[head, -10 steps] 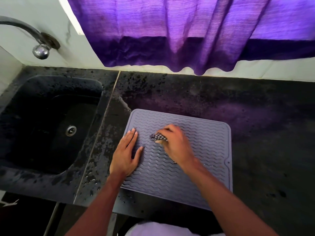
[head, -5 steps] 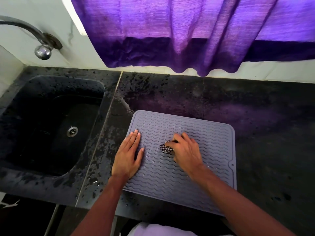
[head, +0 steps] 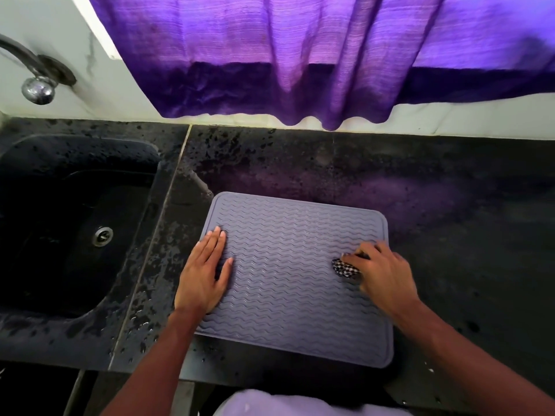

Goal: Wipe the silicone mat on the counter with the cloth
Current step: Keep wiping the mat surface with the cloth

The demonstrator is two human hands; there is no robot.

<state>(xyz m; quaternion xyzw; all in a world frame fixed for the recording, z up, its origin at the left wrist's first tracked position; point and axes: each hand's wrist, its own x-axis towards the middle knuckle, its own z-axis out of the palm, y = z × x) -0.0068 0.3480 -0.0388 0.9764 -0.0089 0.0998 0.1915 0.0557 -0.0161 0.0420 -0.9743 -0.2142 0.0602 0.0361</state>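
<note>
Beside the sink (head: pixel 60 265), on the dark desk (head: pixel 450 235), a left hand (head: pixel 204 274) lies flat, fingers straight, pinning the silicone mat (head: pixel 285 280) while the right hand (head: pixel 384 277), curled round a bunched cloth (head: pixel 345 268), wipes its edge farthest from the sink; a return stroke sinkward seems next.

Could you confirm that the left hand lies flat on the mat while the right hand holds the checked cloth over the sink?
Not quite. In the head view the right hand holds the checked cloth on the mat, near its right edge, not over the sink, which lies off to the left. The left hand does lie flat on the mat.
</note>
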